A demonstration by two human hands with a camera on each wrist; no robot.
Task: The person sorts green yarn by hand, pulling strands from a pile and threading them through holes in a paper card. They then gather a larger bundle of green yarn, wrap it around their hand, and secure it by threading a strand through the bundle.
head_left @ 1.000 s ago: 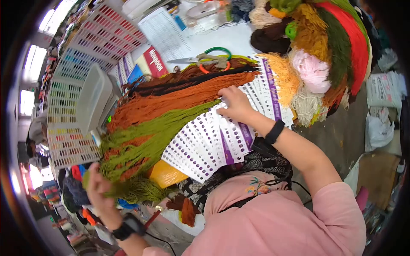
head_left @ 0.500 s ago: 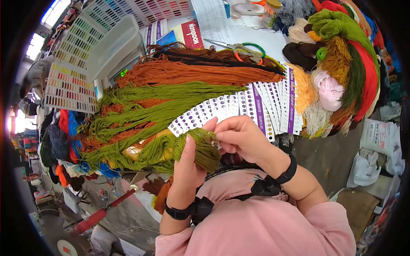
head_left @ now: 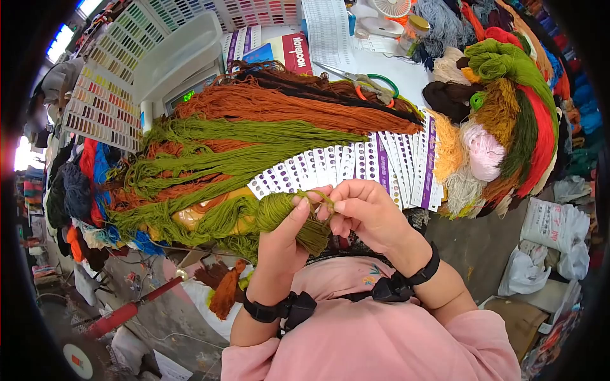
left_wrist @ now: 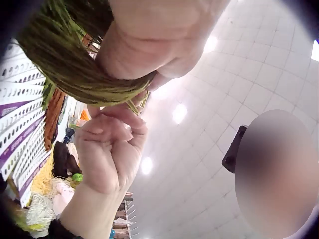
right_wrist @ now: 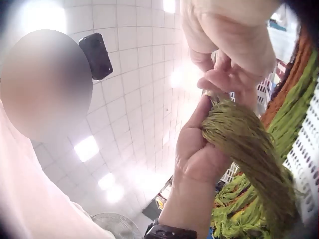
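A bundle of olive-green yarn [head_left: 274,211] is gripped near its end by the left hand [head_left: 284,236], thumb on top. Close beside it, the right hand [head_left: 372,214] pinches a few green strands between thumb and fingertips. In the left wrist view the yarn [left_wrist: 75,84] bends round under the left hand [left_wrist: 154,40], and the right hand [left_wrist: 107,149] meets it at the strands. The right wrist view has the yarn [right_wrist: 249,144] hanging from the left hand [right_wrist: 199,154], with the right hand [right_wrist: 229,40] above, fingers curled.
Green and rust-brown yarn [head_left: 254,98] lies across the table beside fanned punched cards [head_left: 321,166]. Behind are scissors [head_left: 356,77], a red notebook [head_left: 297,54] and a clear tray [head_left: 178,54] on a scale. Coloured skeins [head_left: 539,140] are heaped at the right.
The left hand came from the far left to the front of the body with green yarn, and the right hand left the cards to join it. Lately the right fingers have drawn strands slightly up.
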